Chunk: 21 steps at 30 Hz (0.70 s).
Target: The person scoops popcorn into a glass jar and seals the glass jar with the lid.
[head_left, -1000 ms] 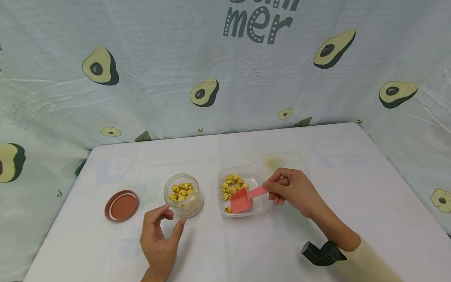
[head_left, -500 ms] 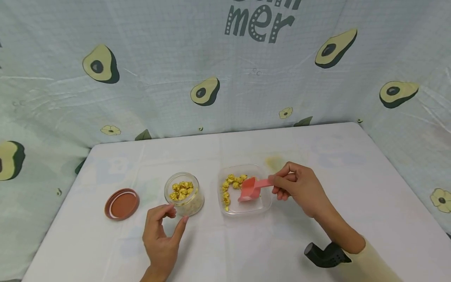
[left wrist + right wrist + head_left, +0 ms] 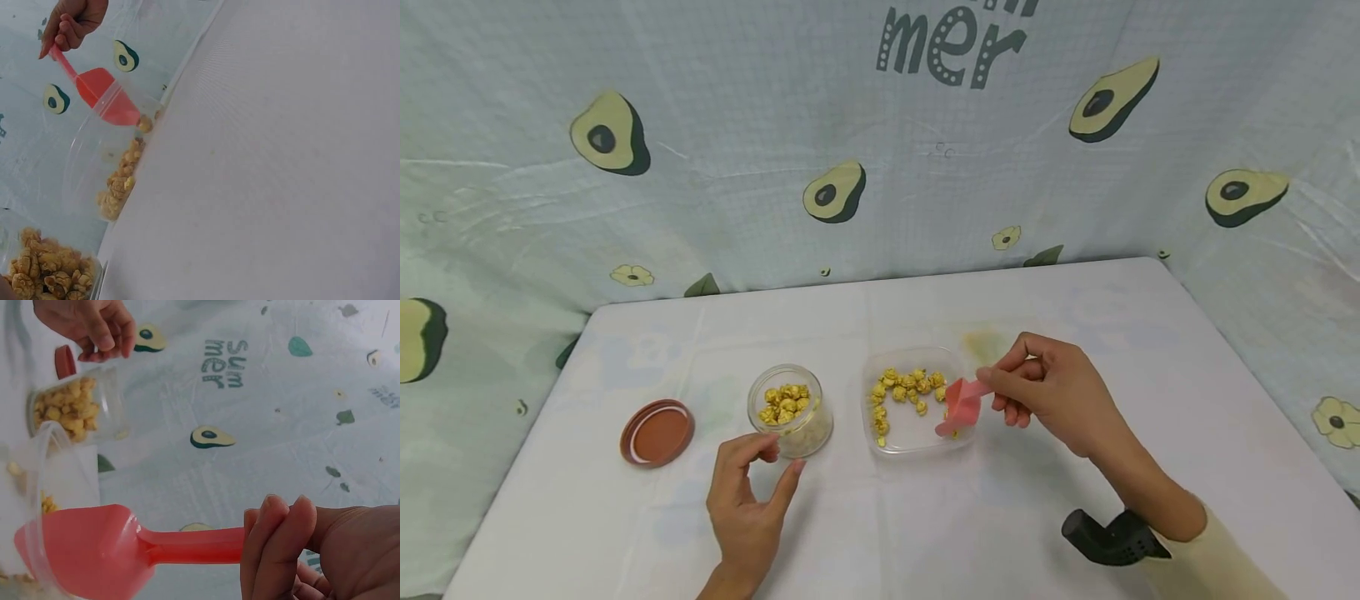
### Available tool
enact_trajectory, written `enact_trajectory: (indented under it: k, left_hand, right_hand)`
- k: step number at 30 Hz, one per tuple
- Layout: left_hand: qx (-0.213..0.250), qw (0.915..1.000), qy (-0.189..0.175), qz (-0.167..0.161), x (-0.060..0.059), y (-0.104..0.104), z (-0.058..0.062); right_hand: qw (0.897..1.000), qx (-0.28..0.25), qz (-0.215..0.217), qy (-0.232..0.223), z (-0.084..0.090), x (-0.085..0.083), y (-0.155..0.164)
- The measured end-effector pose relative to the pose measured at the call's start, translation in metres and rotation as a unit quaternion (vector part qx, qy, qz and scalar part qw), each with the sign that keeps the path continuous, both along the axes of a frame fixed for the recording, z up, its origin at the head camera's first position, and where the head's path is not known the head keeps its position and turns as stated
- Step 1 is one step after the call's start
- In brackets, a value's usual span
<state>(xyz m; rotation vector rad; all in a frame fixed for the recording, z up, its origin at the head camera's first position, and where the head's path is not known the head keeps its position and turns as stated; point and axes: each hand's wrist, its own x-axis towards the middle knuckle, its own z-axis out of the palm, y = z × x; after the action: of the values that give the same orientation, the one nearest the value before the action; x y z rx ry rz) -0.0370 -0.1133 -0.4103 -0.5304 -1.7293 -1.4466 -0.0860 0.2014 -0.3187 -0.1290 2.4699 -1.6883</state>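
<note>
My right hand (image 3: 1048, 392) pinches the handle of a pink scoop (image 3: 961, 408) between thumb and fingers. The scoop's bowl dips, tilted, inside the right side of a clear plastic container (image 3: 917, 442). Yellow popcorn (image 3: 910, 382) lies along the container's back and left side, with a few pieces by the scoop. To the left stands a glass jar (image 3: 812, 435), partly filled with popcorn (image 3: 53, 269). Beside its near side is my left hand (image 3: 748, 508), thumb and fingers loosely bent and apart, holding nothing.
A reddish-brown round lid (image 3: 658, 435) lies inner side up, left of the jar. The white-covered table (image 3: 865, 533) ends at the back against a hanging cloth (image 3: 730, 100) printed with avocados. A black device (image 3: 1112, 537) sits on the right forearm.
My right hand has moved the scoop rightward through the container, from the left popcorn pile to the right wall. Popcorn pieces now lie more spread out. The left hand has barely shifted.
</note>
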Motion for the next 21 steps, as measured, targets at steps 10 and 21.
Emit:
enact_trajectory:
  k: [10, 21]
  left_hand:
    - [-0.013, 0.9998, -0.012, 0.0, -0.001, 0.0, -0.001]
    - [-0.062, 0.9969, -0.038, -0.03, 0.001, 0.002, -0.008]
  right_hand:
    - [0.998, 0.067, 0.013, 0.002, -0.002, -0.009, -0.013]
    - [0.999, 0.038, -0.025, 0.019, -0.025, -0.017, -0.007]
